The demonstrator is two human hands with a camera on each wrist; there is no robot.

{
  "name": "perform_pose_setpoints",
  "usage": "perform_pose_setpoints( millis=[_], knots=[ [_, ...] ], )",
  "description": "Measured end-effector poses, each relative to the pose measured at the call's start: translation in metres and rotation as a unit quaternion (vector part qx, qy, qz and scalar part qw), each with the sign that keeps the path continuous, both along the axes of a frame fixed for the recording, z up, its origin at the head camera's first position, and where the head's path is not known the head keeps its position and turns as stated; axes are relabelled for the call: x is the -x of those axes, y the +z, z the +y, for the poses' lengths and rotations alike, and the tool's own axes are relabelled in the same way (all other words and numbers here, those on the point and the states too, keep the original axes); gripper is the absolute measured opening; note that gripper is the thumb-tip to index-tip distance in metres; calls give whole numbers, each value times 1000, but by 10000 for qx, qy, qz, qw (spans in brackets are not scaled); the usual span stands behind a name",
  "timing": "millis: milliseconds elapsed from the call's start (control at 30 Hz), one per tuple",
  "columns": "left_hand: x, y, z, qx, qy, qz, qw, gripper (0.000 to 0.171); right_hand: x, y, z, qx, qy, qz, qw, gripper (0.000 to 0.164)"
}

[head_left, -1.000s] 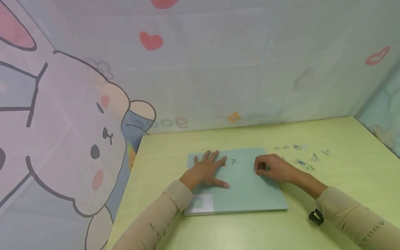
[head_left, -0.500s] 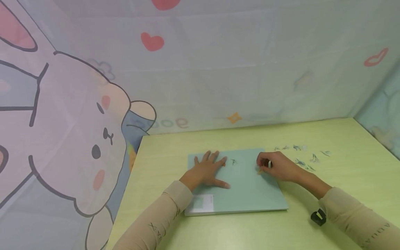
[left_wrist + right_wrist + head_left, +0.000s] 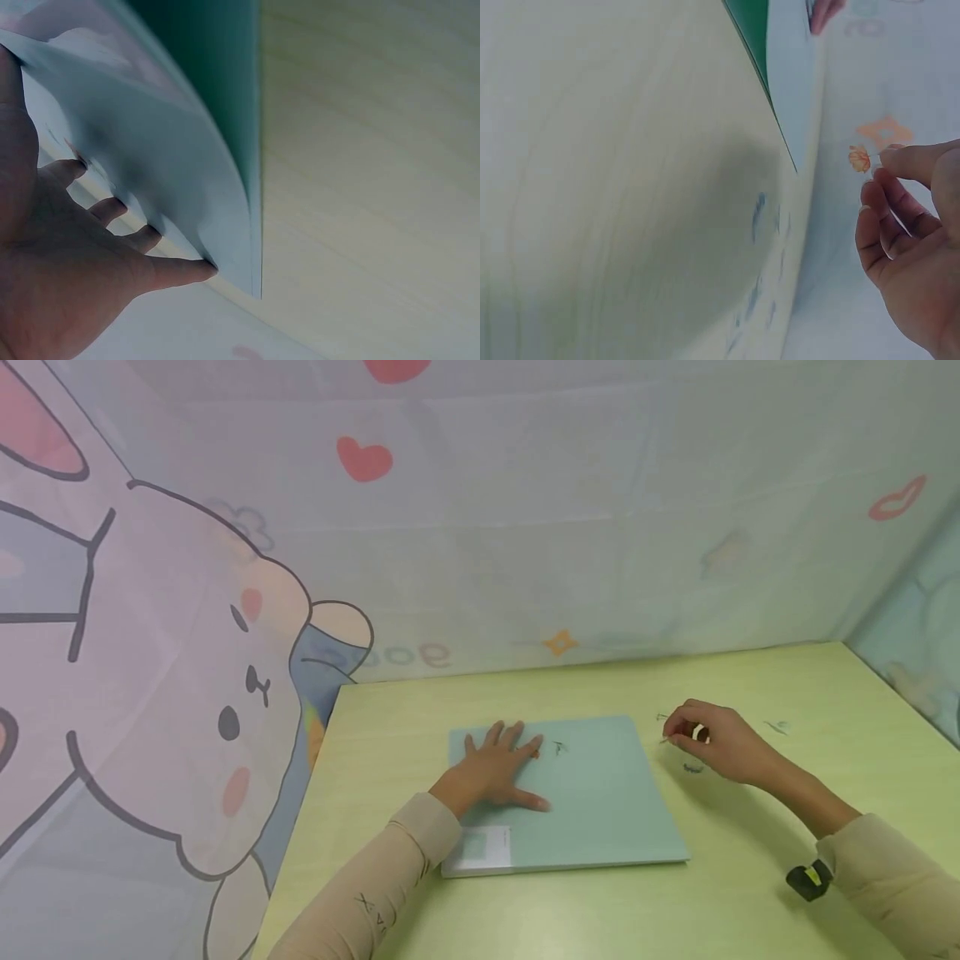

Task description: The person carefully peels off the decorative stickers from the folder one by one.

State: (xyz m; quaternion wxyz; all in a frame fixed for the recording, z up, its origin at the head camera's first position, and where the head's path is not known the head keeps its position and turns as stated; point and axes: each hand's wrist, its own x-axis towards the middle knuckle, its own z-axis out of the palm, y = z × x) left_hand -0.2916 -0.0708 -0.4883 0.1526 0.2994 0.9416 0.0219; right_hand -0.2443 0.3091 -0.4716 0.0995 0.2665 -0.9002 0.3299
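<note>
My left hand (image 3: 491, 774) rests with spread fingers on a pale green folder (image 3: 600, 814); in the left wrist view its fingertips (image 3: 202, 268) touch the folder's curved surface. A small green sprig sticker (image 3: 559, 748) lies on the folder beside that hand, with an orange bit (image 3: 536, 754) at the index fingertip. Above the table, right of the folder, my right hand (image 3: 720, 745) pinches a small orange flower sticker (image 3: 859, 158) between thumb and finger. The flower is clear in the right wrist view but tiny in the head view.
Several blue-green plant stickers, such as one sprig (image 3: 777, 727) and another (image 3: 692, 768), lie on the yellow-green table (image 3: 555, 914) right of the folder. A white label (image 3: 483, 847) marks the folder's lower left corner. A printed cloth (image 3: 487, 527) hangs behind.
My right hand has lifted off the folder and moved right, over the plant stickers, with the orange flower sticker still pinched. My left hand has stayed in place.
</note>
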Motion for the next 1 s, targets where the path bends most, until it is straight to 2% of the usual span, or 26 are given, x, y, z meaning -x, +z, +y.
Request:
perform_pose_setpoints(
  millis=[233,500,1000],
  knots=[
    [0,-1,-1,-49,4,7,10000,111,-4,5,35,85,-601,-484,9970,6],
    [-1,1,-2,-67,11,-21,10000,110,-5,-1,72,-28,-1109,-706,9913,7],
    [-2,2,0,-80,2,-12,10000,109,-21,-20,134,-359,-1288,-1505,9795,13]
  ],
)
